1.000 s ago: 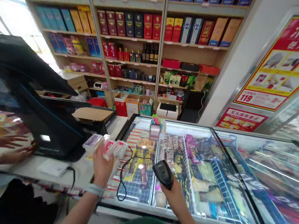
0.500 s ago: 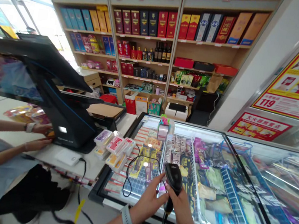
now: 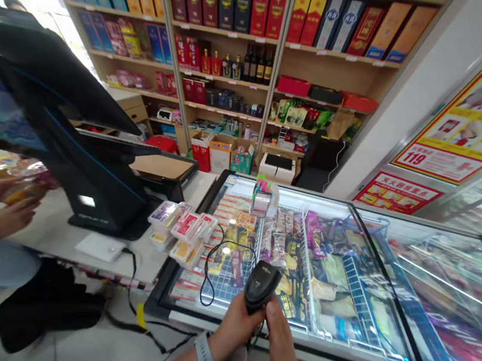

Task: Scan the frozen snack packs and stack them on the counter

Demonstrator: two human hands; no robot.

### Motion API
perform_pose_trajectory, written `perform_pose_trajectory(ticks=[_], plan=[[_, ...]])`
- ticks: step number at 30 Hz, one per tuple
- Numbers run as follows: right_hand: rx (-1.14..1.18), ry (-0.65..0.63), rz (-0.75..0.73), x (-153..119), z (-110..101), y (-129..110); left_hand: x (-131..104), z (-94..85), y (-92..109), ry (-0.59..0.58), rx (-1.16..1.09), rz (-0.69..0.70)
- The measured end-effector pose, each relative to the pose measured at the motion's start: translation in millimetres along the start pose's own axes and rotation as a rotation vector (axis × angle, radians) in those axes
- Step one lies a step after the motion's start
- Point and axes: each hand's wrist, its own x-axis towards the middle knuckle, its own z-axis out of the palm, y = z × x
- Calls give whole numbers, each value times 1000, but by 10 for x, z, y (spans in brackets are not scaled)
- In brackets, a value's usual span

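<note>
Above the freezer's near edge, I hold a black barcode scanner (image 3: 260, 284), its head pointing away from me. My left hand (image 3: 238, 324), with a pale watch on the wrist, is wrapped round its grip just below the head. My right hand (image 3: 279, 325) is closed against the right side of the grip, fingers partly hidden. A black cable (image 3: 209, 278) loops over the freezer's glass top (image 3: 241, 325). Left of the loop, several clear plastic boxes with red, purple and yellow labels (image 3: 187, 226) are stacked on the freezer's left corner.
A black checkout terminal (image 3: 104, 184) stands on the white counter (image 3: 52, 234) at left. Behind it, a person's hands (image 3: 13, 219) hold a shiny food packet (image 3: 24, 190). A small tub of colourful items (image 3: 262, 191) sits at the freezer's back edge. Loose cables (image 3: 140, 334) lie below the counter.
The view has tilted down. My left hand has moved from beside the scanner to round its grip, and the scanner's head has turned. The other person's hands have lifted a packet.
</note>
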Motion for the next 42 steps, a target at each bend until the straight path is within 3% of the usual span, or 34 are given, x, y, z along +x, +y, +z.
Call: perform_pose_trajectory(ticks=[8,14,18,22,26,31,35,42], plan=[[-54,91,182,21,2,45,-55,-348,34,91,-20,-58],[-121,-26,192,261,-119,323,-80,-517,183,170,51,-28],[-173,-165,142,483,-197,373,-69,-540,245,298,88,53],[-178,-208,101,642,-270,425,-54,-561,239,380,154,79],[-206,-206,123,717,-296,561,-55,-611,220,354,232,89],[-341,-91,54,925,-257,629,-59,-711,209,267,251,96],[-472,-99,-88,1263,-6,498,-124,-807,238,231,216,103],[-618,-287,-319,1800,931,66,-308,-1000,197,277,183,102]])
